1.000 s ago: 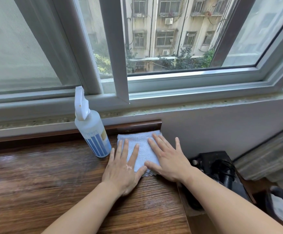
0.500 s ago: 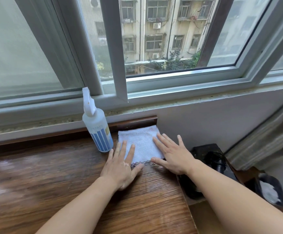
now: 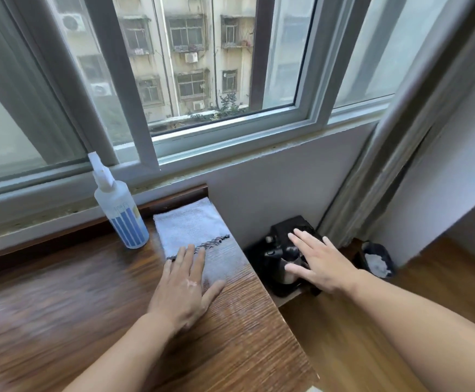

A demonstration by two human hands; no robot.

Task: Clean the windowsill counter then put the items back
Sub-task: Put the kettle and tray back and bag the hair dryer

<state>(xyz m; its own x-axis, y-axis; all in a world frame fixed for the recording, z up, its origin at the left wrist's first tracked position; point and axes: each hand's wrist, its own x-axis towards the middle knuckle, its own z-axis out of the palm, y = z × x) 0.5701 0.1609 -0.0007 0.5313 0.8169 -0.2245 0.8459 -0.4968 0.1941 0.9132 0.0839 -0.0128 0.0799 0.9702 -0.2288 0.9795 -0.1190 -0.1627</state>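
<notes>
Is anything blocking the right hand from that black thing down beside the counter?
Nothing visible. The right hand, fingers spread, is directly over the black appliance, with no object between them. The cloth and spray bottle sit aside on the counter.

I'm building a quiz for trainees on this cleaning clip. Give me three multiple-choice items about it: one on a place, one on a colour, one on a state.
1. Where does the spray bottle stand?
A. On the counter, left of the cloth
B. On the floor
C. On top of the cloth

2. What colour are the bottle's stripes?
A. Red
B. Green
C. Blue

3. How is the right hand?
A. Clenched in a fist
B. Open, fingers straight, over the black appliance
C. Gripping the bottle

Answers: 1 A, it stands by the cloth's left edge; 2 C, blue bars show on its lower half; 3 B, its fingers are spread and hold nothing.
</notes>
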